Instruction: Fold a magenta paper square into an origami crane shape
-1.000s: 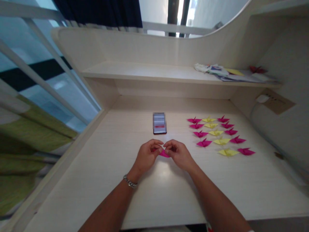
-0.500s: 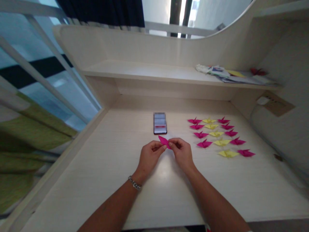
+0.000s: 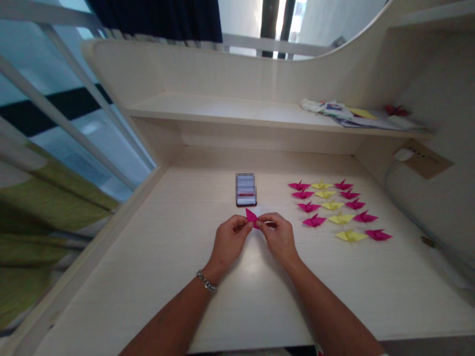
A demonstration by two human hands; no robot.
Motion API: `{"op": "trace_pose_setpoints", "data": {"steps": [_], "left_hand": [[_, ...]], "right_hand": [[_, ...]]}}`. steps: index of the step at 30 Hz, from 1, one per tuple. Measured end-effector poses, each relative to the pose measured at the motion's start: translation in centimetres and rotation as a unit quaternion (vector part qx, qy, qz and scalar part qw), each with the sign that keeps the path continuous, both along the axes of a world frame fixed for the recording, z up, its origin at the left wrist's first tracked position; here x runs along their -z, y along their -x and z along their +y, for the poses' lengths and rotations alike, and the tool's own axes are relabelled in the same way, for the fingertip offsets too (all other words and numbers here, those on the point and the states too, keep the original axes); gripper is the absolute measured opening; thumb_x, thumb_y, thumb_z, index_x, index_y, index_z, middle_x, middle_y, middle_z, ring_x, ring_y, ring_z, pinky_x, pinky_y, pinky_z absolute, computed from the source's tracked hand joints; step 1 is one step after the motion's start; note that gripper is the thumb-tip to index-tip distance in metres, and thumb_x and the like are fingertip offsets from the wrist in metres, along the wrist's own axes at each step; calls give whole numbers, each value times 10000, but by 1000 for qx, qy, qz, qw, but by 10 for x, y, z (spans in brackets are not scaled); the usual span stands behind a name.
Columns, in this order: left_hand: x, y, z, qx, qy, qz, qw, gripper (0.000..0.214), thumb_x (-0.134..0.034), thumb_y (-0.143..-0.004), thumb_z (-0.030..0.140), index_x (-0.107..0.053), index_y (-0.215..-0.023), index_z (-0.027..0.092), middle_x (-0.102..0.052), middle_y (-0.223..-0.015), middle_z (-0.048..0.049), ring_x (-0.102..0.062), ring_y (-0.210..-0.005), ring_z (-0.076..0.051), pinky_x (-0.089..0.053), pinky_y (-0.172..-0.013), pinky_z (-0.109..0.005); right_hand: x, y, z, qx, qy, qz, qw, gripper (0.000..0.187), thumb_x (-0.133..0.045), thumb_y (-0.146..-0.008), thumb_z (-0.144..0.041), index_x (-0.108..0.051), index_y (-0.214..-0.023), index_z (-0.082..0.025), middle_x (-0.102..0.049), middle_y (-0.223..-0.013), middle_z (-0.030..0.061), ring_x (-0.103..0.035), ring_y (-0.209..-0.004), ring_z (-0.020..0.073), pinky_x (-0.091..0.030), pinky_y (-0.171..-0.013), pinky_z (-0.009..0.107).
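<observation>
My left hand [image 3: 230, 239] and my right hand [image 3: 278, 236] meet over the middle of the pale wooden desk [image 3: 178, 277]. Both pinch a small folded piece of magenta paper [image 3: 251, 216] between thumbs and fingertips; its pointed tip sticks up between them. A bracelet sits on my left wrist. A phone [image 3: 245, 189] lies flat just beyond the paper.
Right of my hands, several folded paper cranes in magenta [image 3: 313, 221] and yellow [image 3: 350, 236] lie in rows on the desk. A shelf [image 3: 222, 112] behind holds papers [image 3: 334, 110] at its right end. A white railing [image 3: 74, 133] runs along the left.
The magenta paper rose from the desk surface into both hands' pinch, and its tip now points upward. My hands moved slightly away from me, toward the phone.
</observation>
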State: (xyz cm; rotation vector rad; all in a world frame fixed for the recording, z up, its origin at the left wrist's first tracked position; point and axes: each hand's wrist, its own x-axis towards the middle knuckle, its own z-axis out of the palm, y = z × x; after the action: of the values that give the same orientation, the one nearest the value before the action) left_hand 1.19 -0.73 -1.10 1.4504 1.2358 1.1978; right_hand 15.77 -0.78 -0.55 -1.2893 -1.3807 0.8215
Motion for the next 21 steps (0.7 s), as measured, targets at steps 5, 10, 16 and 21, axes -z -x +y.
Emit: {"op": "trace_pose_setpoints", "data": {"steps": [5, 10, 16, 21], "left_hand": [[-1, 0, 1, 4, -4, 13, 1000, 174, -591, -809, 316, -660, -862, 164, -702, -843, -54, -644, -773, -175, -499, -736, -300], [-3, -1, -1, -5, -18, 49, 999, 186, -579, -819, 316, -676, -891, 175, -706, -875, -56, -646, -802, -187, -496, -769, -320], [-7, -3, -4, -5, -31, 57, 998, 193, -586, -813, 316, -691, -908, 184, -712, -887, -56, -653, -812, -195, -504, -782, -330], [-4, -1, -2, -9, -25, 55, 998, 203, -581, -817, 311, -702, -925, 189, -722, -895, -57, -662, -807, -198, -514, -778, -337]], "right_hand": [[0, -1, 1, -2, 4, -69, 998, 90, -659, -733, -264, -679, -759, -180, -656, -767, 41, -592, -687, 164, -472, -634, 280], [0, 1, -1, -13, 4, -93, 996, 95, -614, -762, -240, -681, -800, -186, -678, -772, 35, -607, -706, 168, -471, -668, 284], [-2, 3, -6, 5, -14, -140, 990, 122, -583, -786, -252, -689, -821, -203, -694, -768, 35, -615, -672, 176, -476, -681, 298], [3, 3, -6, -24, -52, -198, 979, 196, -540, -831, -229, -703, -939, -229, -701, -895, 63, -622, -785, 207, -472, -759, 340]]}}
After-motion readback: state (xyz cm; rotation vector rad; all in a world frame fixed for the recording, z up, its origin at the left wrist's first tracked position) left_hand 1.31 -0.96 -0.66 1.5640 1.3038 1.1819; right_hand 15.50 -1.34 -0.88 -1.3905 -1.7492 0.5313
